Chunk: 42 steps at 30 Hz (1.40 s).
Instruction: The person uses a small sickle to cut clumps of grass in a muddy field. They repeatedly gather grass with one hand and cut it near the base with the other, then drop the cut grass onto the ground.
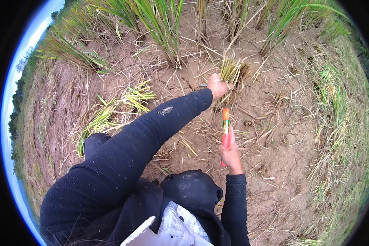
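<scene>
My left hand [219, 87] grips a clump of cut rice stubble [233, 70], its stems short and straw-coloured at the top. Below it, my right hand [231, 153] is closed round the red and orange handle of a sickle [226, 123], which points up towards the base of the clump. A small bit of metal, apparently the blade [204, 84], shows just left of my left hand; the rest is hidden behind hand and stems.
Standing rice plants [169, 37] rise across the top. A pile of cut green-yellow stalks [104, 120] lies on the left by my knee. Cracked soil [283, 160] strewn with straw is on the right, with a strip of cut rice plants [332, 123] beyond.
</scene>
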### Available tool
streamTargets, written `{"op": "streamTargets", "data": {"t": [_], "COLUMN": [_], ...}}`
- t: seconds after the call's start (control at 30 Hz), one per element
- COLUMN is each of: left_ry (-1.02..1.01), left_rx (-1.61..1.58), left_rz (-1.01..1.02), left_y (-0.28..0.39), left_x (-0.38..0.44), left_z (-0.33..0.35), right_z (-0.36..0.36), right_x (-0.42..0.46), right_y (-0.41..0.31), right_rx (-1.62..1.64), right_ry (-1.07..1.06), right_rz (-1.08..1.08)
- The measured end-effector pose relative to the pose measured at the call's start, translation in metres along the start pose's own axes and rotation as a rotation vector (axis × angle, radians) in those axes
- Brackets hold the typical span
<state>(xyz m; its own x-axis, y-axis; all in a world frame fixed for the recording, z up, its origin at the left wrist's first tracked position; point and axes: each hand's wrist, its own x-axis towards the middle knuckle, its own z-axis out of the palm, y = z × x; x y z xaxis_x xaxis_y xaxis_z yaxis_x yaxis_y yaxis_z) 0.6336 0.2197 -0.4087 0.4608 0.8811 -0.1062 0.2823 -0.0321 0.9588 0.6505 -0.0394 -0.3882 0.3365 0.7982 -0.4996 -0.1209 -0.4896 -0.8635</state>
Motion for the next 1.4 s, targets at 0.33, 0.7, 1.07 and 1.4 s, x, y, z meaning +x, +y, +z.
{"op": "streamTargets", "data": {"t": [0.33, 0.7, 1.07, 1.4], "left_ry": [0.145, -0.460, -0.322, -0.317], "left_rx": [-0.507, 1.380, 1.842, 1.795], "left_rz": [-0.111, 1.201, 0.982, 0.926], "left_y": [0.039, 0.048, 0.028, 0.030], "left_x": [-0.002, -0.010, 0.098, 0.093], "left_z": [-0.087, 0.019, 0.039, 0.034], "right_z": [-0.019, -0.050, -0.029, -0.030], "right_x": [-0.187, 0.079, 0.091, 0.127], "right_y": [0.027, 0.001, 0.011, -0.013], "right_rx": [0.315, 0.529, 0.345, 0.246], "right_ry": [0.189, 0.089, 0.088, 0.060], "right_rz": [0.445, -0.027, -0.055, -0.004]}}
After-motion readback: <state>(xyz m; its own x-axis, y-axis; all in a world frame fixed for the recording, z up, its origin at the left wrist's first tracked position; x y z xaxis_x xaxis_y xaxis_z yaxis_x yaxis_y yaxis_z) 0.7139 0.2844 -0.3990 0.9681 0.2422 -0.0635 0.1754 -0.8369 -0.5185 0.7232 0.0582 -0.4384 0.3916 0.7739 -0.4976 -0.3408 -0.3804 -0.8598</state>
